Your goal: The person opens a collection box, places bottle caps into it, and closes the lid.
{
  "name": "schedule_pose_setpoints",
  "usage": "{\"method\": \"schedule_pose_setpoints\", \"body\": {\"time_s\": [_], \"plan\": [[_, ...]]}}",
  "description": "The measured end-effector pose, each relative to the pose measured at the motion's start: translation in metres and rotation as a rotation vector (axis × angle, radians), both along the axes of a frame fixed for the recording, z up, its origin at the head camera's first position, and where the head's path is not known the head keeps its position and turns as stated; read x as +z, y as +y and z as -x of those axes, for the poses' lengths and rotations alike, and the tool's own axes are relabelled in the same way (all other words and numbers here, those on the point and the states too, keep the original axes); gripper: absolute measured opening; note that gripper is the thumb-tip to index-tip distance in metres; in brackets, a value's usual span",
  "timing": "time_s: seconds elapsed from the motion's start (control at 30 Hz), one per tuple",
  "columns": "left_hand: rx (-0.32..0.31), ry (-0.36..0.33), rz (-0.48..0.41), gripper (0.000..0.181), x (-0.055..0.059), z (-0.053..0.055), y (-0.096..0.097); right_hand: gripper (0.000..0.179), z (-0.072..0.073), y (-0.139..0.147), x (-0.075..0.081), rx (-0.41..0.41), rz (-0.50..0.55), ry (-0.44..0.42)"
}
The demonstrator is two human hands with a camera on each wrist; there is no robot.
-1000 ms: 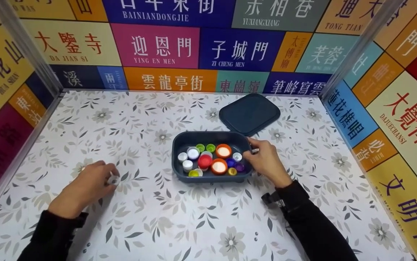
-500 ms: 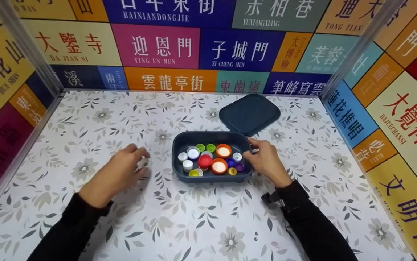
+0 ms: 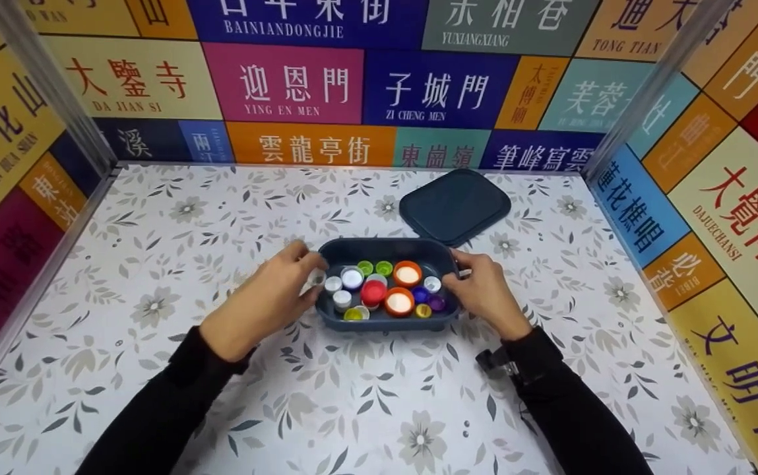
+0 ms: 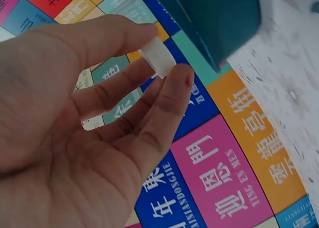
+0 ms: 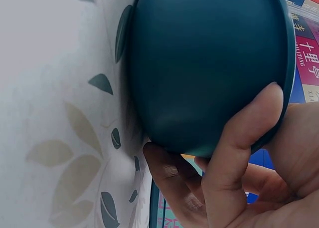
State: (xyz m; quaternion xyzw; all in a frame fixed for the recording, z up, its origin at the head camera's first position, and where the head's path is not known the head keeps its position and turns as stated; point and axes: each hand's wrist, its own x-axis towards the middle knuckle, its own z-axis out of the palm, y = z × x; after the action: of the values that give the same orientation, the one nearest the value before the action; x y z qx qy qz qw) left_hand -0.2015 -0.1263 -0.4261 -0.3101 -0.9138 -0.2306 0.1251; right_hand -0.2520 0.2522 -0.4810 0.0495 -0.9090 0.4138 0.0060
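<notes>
My left hand is at the left end of a dark blue plastic box. In the left wrist view it pinches a small white bottle cap between thumb and fingertip, just beside the box wall. Several bottle caps lie inside the box: white, green, purple and yellow ones, a red cap and two larger orange-rimmed ones. At the box's right end my right hand holds on, its thumb against the wall in the right wrist view and its other fingers around the corner.
A dark blue lid lies flat behind the box, toward the right. The table is covered with a floral cloth. Printed panels with large characters stand around the back and sides.
My left hand has moved right across the table with the white cap, from well left of the box to its left rim. The right hand and the box stay put.
</notes>
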Motion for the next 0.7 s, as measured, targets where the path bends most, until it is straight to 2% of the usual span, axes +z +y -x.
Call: {"method": "schedule_pose_setpoints", "body": {"time_s": [0.23,0.37,0.47,0.7], "plan": [[-0.100,-0.053,0.014,0.033,-0.001,0.001,0.043,0.065,0.001,0.003,-0.001,0.003,-0.010,0.013],[-0.130,-0.063,0.041,0.033,-0.005,0.004,0.068,0.065,0.002,0.003,-0.002,-0.004,-0.039,0.036],[-0.145,-0.069,0.066,0.030,-0.009,0.007,0.084,0.065,0.002,0.002,-0.002,-0.004,-0.052,0.037],[-0.125,-0.161,0.160,0.016,-0.011,0.012,0.108,0.065,0.002,0.000,-0.001,0.000,-0.050,0.034]]}}
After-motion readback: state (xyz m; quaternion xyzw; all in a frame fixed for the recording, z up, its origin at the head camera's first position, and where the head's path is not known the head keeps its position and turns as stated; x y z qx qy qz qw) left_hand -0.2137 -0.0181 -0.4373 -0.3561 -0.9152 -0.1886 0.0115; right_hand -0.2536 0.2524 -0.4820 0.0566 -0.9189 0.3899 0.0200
